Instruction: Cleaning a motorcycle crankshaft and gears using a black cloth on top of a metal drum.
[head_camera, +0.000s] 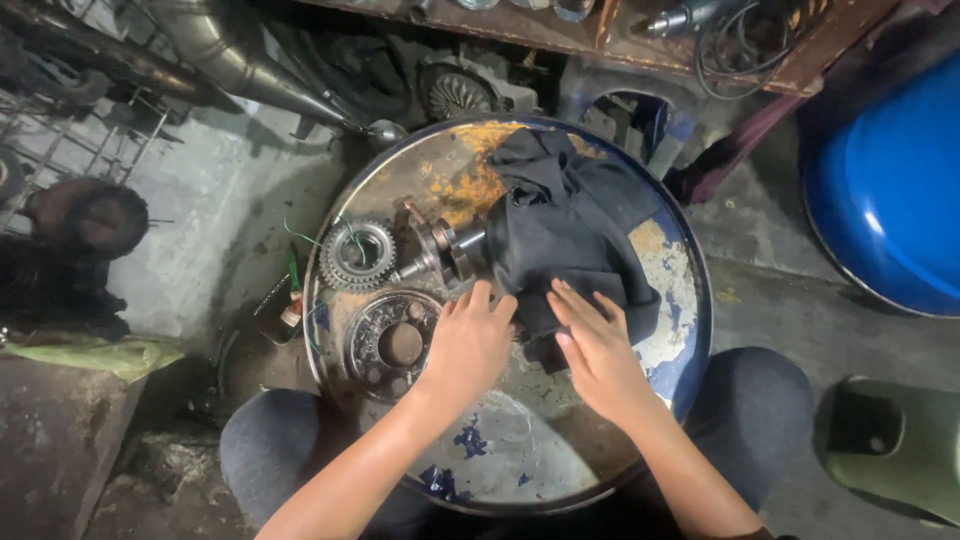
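Black cloth (565, 225), both hands (470, 345) (598, 350) palm-down, fingers gripping its edge

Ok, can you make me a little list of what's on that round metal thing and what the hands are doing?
surface: round rusty drum top
left hand: fingers on dark cloth
right hand: also on the cloth
under cloth: metal shaft part sticking out
nearby: toothed gear, round plate with holes
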